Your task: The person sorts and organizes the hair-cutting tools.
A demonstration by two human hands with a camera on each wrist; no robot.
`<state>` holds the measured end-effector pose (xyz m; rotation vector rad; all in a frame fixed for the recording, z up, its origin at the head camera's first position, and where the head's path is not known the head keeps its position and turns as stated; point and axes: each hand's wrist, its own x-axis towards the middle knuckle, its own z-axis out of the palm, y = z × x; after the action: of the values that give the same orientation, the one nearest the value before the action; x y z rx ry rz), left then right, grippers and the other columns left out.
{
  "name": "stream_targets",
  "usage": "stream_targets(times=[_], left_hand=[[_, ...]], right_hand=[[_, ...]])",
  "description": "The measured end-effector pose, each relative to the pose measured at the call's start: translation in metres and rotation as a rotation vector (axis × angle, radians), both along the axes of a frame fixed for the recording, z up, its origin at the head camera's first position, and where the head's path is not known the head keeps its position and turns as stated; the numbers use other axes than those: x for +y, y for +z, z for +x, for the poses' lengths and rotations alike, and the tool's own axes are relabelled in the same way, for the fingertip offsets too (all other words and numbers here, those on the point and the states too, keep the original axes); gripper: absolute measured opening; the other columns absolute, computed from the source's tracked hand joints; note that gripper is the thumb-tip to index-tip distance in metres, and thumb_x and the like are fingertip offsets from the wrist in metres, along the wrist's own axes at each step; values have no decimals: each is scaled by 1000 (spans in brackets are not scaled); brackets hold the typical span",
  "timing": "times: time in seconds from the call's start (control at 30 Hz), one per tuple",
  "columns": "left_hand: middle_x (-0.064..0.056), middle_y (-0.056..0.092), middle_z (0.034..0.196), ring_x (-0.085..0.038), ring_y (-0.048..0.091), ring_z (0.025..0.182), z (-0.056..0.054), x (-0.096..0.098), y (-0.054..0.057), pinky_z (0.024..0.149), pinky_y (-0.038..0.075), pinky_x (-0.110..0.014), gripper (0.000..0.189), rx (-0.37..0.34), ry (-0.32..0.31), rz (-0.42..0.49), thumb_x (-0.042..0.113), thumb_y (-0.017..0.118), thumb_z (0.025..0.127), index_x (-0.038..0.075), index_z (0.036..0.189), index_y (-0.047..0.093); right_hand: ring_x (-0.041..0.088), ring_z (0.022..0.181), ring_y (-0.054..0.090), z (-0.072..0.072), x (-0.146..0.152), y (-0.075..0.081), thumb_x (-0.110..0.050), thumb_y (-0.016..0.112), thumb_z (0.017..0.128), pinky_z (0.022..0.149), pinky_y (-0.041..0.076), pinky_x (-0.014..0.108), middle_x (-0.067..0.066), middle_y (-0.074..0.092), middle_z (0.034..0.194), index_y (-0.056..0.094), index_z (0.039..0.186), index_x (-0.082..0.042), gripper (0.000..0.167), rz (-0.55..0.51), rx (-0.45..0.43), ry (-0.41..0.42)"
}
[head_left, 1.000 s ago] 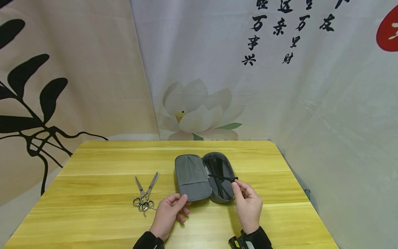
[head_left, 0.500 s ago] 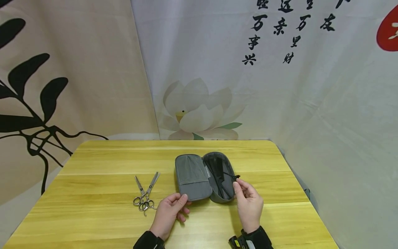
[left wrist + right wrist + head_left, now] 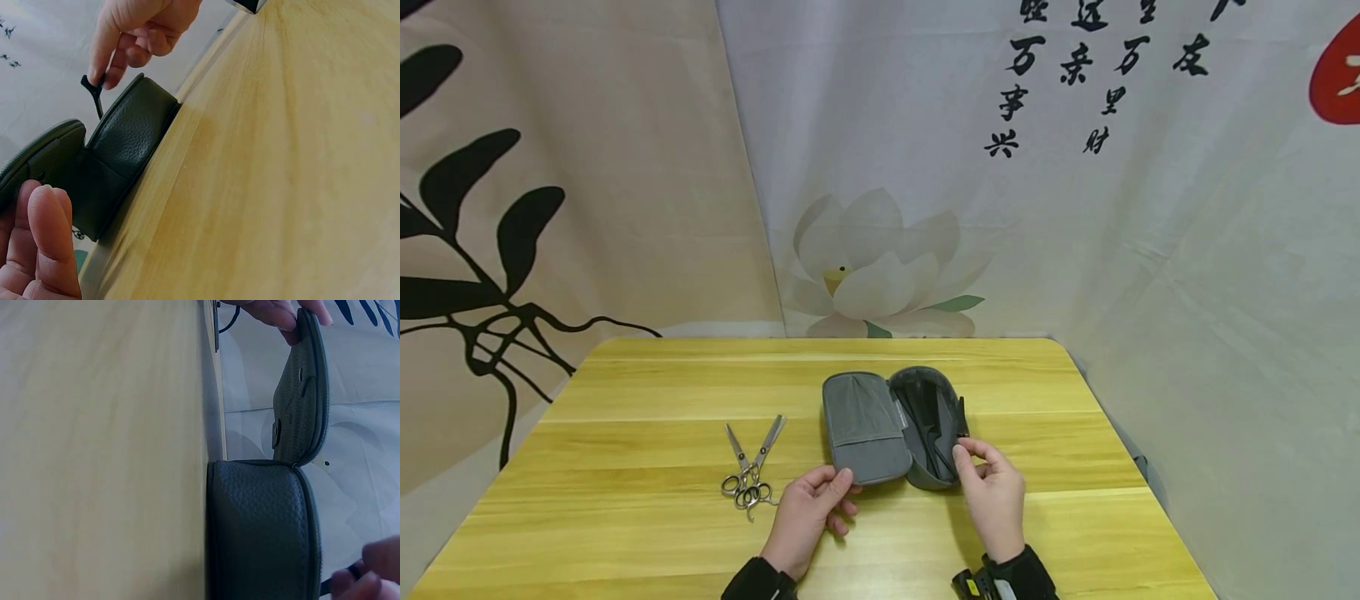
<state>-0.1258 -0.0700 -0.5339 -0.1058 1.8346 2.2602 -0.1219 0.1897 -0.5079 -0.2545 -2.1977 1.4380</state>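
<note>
A grey zip case [image 3: 867,462] lies unfolded on the table, its lid to the left and its deeper half to the right. My left hand [image 3: 811,508] pinches the near corner of the lid [image 3: 303,394], between thumb and fingers. Black tools [image 3: 925,408] lie inside the deeper half, partly hidden in shadow. With thumb and fingertips, my right hand [image 3: 994,496] pinches a slim black hair clip [image 3: 93,94] with a forked end. The hair clip is at the right rim of the deeper half [image 3: 262,531]. In the right wrist view the right fingers [image 3: 381,562] are blurred.
Two pairs of silver scissors [image 3: 749,479] lie crossed on the wooden table [image 3: 647,467], left of the case. Behind the table hangs a printed cloth [image 3: 880,125] with a lotus and dark writing.
The hair clip has been drawn rightward from across the tools and turned more upright at the rim. My right hand has shifted slightly left since half a second ago. The left hand stays put.
</note>
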Motion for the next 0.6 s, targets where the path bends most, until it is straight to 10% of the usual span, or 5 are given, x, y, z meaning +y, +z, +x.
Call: stream_targets(times=[0.6], left_hand=[[-11,79,99,-15,66,60,1,0,1,54,58,-27,41,-3,-1,4,31,75,101,-7,116,69]], right_hand=[[6,52,54,-1,0,-1,-21,80,98,45,43,24,6,78,94,81,100,-14,8,74,-97,50]])
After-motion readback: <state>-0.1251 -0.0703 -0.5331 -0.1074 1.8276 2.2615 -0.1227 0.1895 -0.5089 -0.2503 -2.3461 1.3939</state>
